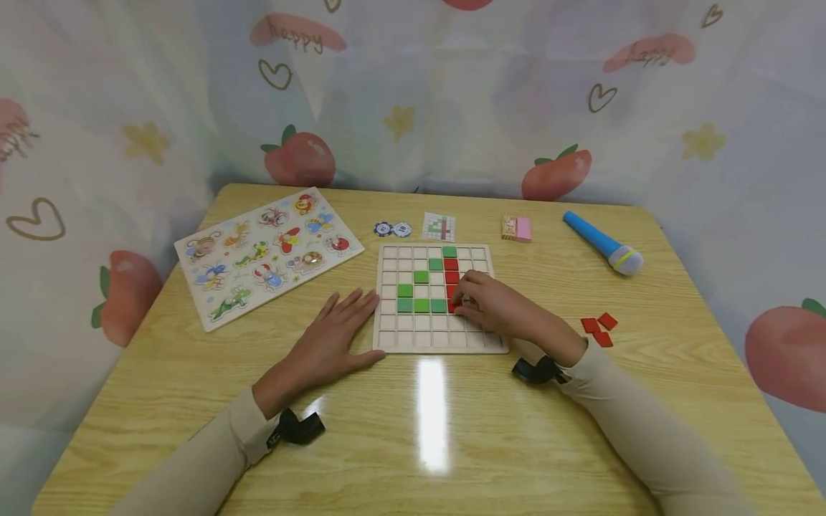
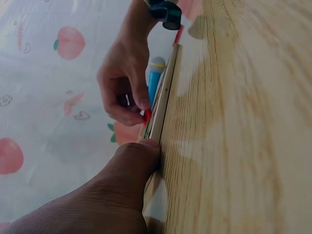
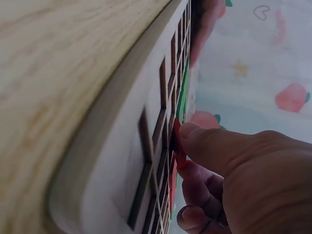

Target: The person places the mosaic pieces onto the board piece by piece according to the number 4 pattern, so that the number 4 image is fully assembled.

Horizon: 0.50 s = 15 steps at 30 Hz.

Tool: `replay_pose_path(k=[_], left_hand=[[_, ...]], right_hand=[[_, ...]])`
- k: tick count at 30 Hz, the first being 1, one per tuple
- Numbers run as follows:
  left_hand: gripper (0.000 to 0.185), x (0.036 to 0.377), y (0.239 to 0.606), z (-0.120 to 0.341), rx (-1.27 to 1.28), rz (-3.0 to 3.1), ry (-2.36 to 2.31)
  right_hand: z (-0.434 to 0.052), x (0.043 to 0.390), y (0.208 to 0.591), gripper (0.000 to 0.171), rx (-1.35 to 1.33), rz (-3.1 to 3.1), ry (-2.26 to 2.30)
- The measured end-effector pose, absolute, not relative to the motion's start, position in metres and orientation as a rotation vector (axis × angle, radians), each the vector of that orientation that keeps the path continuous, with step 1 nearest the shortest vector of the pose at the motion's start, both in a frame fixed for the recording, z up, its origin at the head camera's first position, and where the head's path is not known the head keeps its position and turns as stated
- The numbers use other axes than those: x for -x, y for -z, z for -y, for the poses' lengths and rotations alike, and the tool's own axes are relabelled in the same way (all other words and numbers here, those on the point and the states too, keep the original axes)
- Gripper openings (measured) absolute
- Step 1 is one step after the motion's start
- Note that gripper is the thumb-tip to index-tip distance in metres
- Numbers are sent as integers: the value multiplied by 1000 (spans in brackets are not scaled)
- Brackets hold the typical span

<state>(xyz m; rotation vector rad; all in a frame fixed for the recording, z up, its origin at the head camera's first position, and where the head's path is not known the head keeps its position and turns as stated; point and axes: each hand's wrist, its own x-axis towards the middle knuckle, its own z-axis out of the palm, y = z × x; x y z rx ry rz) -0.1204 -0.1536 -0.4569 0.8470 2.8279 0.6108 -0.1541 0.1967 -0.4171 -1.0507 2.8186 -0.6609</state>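
A wooden grid board [image 1: 441,342] lies on the table, with green tiles [image 1: 421,276] and a column of red tiles [image 1: 451,276] set in its cells. Between thumb and index finger, my right hand [image 1: 495,304] pinches a red square tile [image 3: 179,146] at the lower end of that red column. The tile is tilted against the board in the right wrist view, partly hidden by the fingers. My left hand [image 1: 330,342] rests flat along the board's left edge with fingers spread, its thumb touching the near left corner.
Three loose red tiles [image 1: 601,338] lie right of the board. Behind it are a pattern card [image 1: 439,227], two round chips [image 1: 392,229] and a pink-and-gold small box [image 1: 516,228]. An insect puzzle [image 1: 269,256] stands left, a blue toy microphone [image 1: 600,240] right.
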Motion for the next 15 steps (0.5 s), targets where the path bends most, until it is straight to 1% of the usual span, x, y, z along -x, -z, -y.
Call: replay_pose_path(k=[3, 9, 12, 15], left_hand=[[102, 121, 456, 154, -843, -2823, -608], [102, 122, 456, 154, -837, -2835, -593], [102, 122, 456, 153, -836, -2829, -591], [102, 121, 456, 153, -827, -2818, -592]], right_hand=[[-195, 155, 419, 9, 1050, -2827, 671], [-197, 151, 419, 8, 1148, -2897, 612], [-208, 144, 417, 12, 1123, -2918, 613], [-232, 133, 414, 18, 1087, -2950, 701]])
